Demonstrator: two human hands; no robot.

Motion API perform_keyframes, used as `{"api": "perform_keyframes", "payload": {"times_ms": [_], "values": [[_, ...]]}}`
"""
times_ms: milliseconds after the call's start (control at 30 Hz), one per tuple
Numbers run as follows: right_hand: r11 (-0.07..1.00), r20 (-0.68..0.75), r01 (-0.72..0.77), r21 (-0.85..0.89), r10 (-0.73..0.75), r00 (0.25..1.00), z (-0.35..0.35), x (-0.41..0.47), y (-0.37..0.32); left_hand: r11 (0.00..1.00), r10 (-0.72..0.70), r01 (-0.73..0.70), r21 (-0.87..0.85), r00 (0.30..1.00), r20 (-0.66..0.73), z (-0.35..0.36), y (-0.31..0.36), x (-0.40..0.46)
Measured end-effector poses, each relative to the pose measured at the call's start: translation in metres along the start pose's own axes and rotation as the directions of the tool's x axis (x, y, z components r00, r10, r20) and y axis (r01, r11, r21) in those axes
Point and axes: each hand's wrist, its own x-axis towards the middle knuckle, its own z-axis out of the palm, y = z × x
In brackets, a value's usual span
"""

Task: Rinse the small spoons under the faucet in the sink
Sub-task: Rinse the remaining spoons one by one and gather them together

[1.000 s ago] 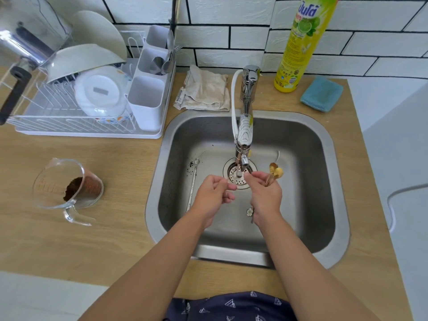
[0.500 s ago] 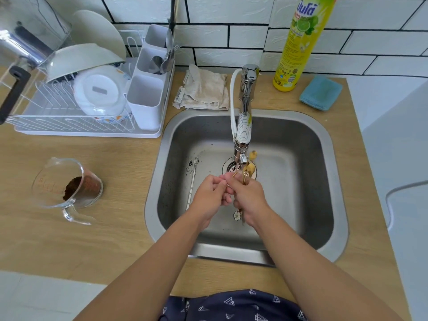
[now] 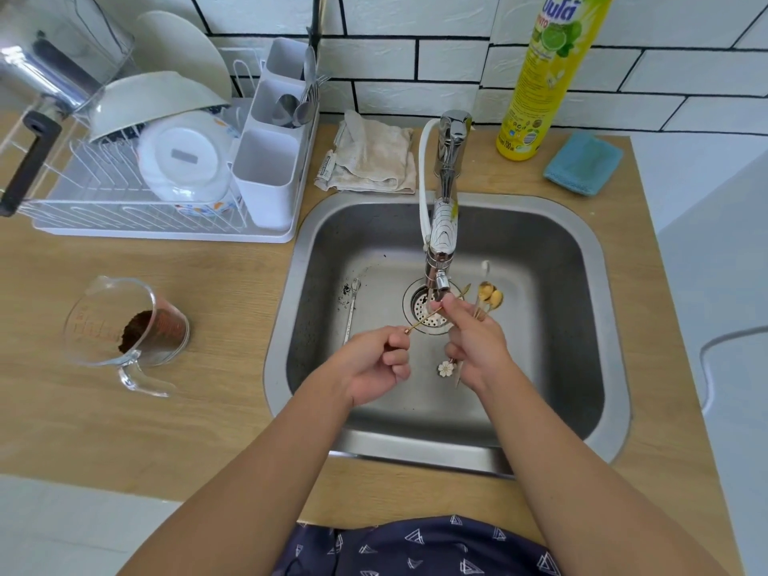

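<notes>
Over the steel sink (image 3: 598, 284), my right hand (image 3: 478, 347) grips a bunch of small gold spoons (image 3: 491, 296). Their bowls point up just right of the faucet (image 3: 446, 218), and a flower-shaped handle end (image 3: 446, 369) hangs below the fist. A single thin gold spoon (image 3: 424, 320) slants from my left hand (image 3: 374, 361), which pinches its handle tip, up to my right fingertips under the faucet nozzle (image 3: 440, 281). I cannot make out any water stream. A long silver spoon (image 3: 351, 313) lies on the sink floor to the left.
The drain strainer (image 3: 419, 303) sits below the nozzle. A dish rack (image 3: 137, 201) with bowls and a cutlery holder stands at back left. A glass measuring cup (image 3: 124, 326) holds brown powder. Behind the sink are a cloth (image 3: 374, 160), a yellow soap bottle (image 3: 540, 76) and a blue sponge (image 3: 582, 164).
My hands were pressed together under the nozzle and have drawn apart. The bunch of spoons shifted right, and one gold spoon now stretches between both hands.
</notes>
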Motion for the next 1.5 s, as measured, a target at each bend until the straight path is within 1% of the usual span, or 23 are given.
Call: {"api": "perform_keyframes", "payload": {"times_ms": [67, 100, 133, 167, 233, 300, 367, 400, 433, 500, 533, 567, 633, 767, 867, 967, 1033, 1133, 1200, 1267, 1367, 1433, 1500], "values": [[1.000, -0.047, 0.022, -0.018, -0.023, 0.999, 0.001, 0.000, 0.001, 0.991, 0.062, -0.061, 0.119, 0.998, -0.004, -0.001, -0.003, 0.000], [0.999, -0.065, 0.028, -0.037, -0.030, 0.997, 0.003, -0.002, 0.002, 0.951, 0.148, -0.136, 0.277, 0.989, -0.022, -0.001, -0.005, 0.000], [0.998, -0.085, 0.030, -0.049, -0.034, 0.996, 0.004, -0.003, 0.004, 0.848, 0.250, -0.206, 0.487, 0.968, -0.026, -0.003, -0.007, 0.000], [0.998, -0.105, 0.027, -0.054, -0.032, 0.994, 0.004, -0.002, 0.005, 0.683, 0.349, -0.250, 0.687, 0.937, -0.006, -0.005, -0.008, 0.001], [0.998, -0.106, 0.019, -0.053, -0.024, 0.994, 0.006, -0.004, 0.008, 0.369, 0.490, -0.265, 0.891, 0.870, 0.056, -0.009, -0.007, 0.005], [0.997, -0.051, -0.016, -0.076, 0.012, 0.999, 0.009, -0.009, 0.016, 0.232, 0.574, -0.262, 0.937, 0.815, 0.085, -0.007, -0.005, 0.007], [0.995, 0.001, -0.048, -0.088, 0.048, 0.999, 0.013, -0.015, 0.023, 0.170, 0.572, -0.225, 0.959, 0.815, 0.089, -0.001, -0.003, 0.009], [0.995, 0.010, -0.054, -0.080, 0.055, 0.998, 0.013, -0.016, 0.024, 0.232, 0.535, -0.208, 0.950, 0.843, 0.053, 0.000, -0.002, 0.010], [0.996, 0.009, -0.051, -0.069, 0.052, 0.999, 0.013, -0.015, 0.021, 0.377, 0.463, -0.194, 0.906, 0.886, -0.002, 0.001, -0.002, 0.010], [0.999, -0.017, -0.038, -0.017, 0.038, 0.999, 0.010, -0.010, 0.012, 0.728, 0.237, -0.131, 0.672, 0.969, -0.067, 0.001, 0.001, 0.007], [0.999, -0.037, -0.029, 0.031, 0.031, 0.999, 0.007, -0.007, 0.007, 0.827, 0.147, -0.088, 0.555, 0.987, -0.063, -0.001, 0.002, 0.003], [0.997, -0.051, -0.020, 0.078, 0.024, 0.998, 0.004, -0.004, 0.002, 0.866, 0.097, -0.062, 0.497, 0.994, -0.045, -0.003, 0.003, 0.001], [0.993, -0.061, -0.007, 0.121, 0.015, 0.998, 0.000, 0.001, -0.004, 0.853, 0.090, -0.076, 0.517, 0.996, -0.001, -0.005, 0.003, -0.003], [0.995, -0.050, 0.009, 0.101, -0.004, 0.999, -0.001, 0.004, -0.010, 0.654, 0.248, -0.185, 0.734, 0.969, 0.023, -0.006, 0.003, -0.003], [0.999, -0.020, 0.034, 0.021, -0.034, 0.999, 0.004, 0.004, -0.011, 0.573, 0.287, -0.134, 0.809, 0.957, -0.045, -0.016, 0.008, -0.006], [0.986, 0.070, 0.054, -0.160, -0.043, 0.997, 0.016, 0.000, -0.005, 0.606, 0.309, -0.024, 0.795, 0.928, -0.207, -0.030, 0.014, -0.005], [0.984, 0.158, 0.052, -0.171, -0.025, 0.987, 0.024, -0.004, 0.000, 0.658, 0.257, 0.056, 0.751, 0.921, -0.294, -0.036, 0.018, -0.007], [0.992, 0.310, 0.055, -0.115, -0.017, 0.951, 0.023, -0.004, 0.002, 0.666, 0.110, 0.155, 0.729, 0.947, -0.301, -0.040, 0.026, -0.013], [0.993, 0.337, 0.055, -0.106, -0.017, 0.941, 0.017, -0.001, 0.001, 0.670, 0.029, 0.183, 0.719, 0.962, -0.272, -0.041, 0.030, -0.016], [0.990, 0.238, 0.062, -0.123, -0.032, 0.971, 0.016, 0.001, 0.001, 0.701, -0.002, 0.147, 0.698, 0.979, -0.205, -0.041, 0.031, -0.016], [0.963, -0.026, 0.183, -0.199, -0.192, 0.981, 0.016, 0.006, 0.003, 0.737, 0.057, 0.004, 0.676, 0.996, -0.069, -0.041, 0.026, -0.016], [0.929, -0.100, 0.257, -0.267, -0.292, 0.951, 0.013, 0.008, 0.006, 0.673, 0.171, -0.105, 0.732, 0.985, -0.015, -0.042, 0.020, -0.014], [0.926, -0.079, 0.268, -0.264, -0.298, 0.951, 0.013, 0.008, 0.010, 0.558, 0.268, -0.149, 0.817, 0.963, -0.007, -0.045, 0.017, -0.011]]}}
